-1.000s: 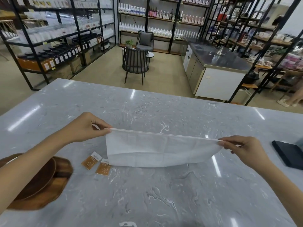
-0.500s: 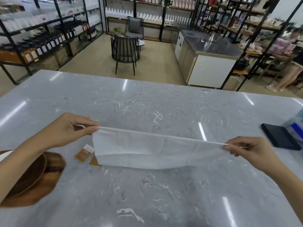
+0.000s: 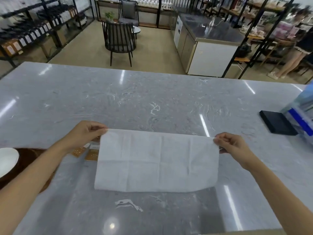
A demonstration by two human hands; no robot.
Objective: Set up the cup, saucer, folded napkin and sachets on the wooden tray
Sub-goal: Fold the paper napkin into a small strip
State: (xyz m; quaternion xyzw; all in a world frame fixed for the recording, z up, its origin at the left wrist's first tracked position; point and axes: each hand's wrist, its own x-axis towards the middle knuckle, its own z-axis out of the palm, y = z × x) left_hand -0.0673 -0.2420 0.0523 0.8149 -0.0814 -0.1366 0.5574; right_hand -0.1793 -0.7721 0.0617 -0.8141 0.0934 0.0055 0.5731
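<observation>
A white napkin [image 3: 157, 160] hangs spread in front of me, folded into a wide band, its lower edge near the marble counter. My left hand [image 3: 84, 134] pinches its top left corner and my right hand [image 3: 232, 144] pinches its top right corner. Two orange sachets [image 3: 92, 154] lie on the counter just left of the napkin, partly hidden behind it and my left wrist. The wooden tray [image 3: 28, 156] sits at the far left edge under my left forearm, with a white saucer [image 3: 6, 161] on it. No cup is visible.
A grey marble counter [image 3: 152, 102] spans the view. A black flat box [image 3: 277, 122] and a blue-and-clear plastic package [image 3: 303, 112] lie at the right edge. Beyond the counter stand chairs, shelving and a person at the far right.
The napkin has dropped open to a taller band and faces me more fully. My head has tilted down, so the counter fills more of the view and the saucer shows at left.
</observation>
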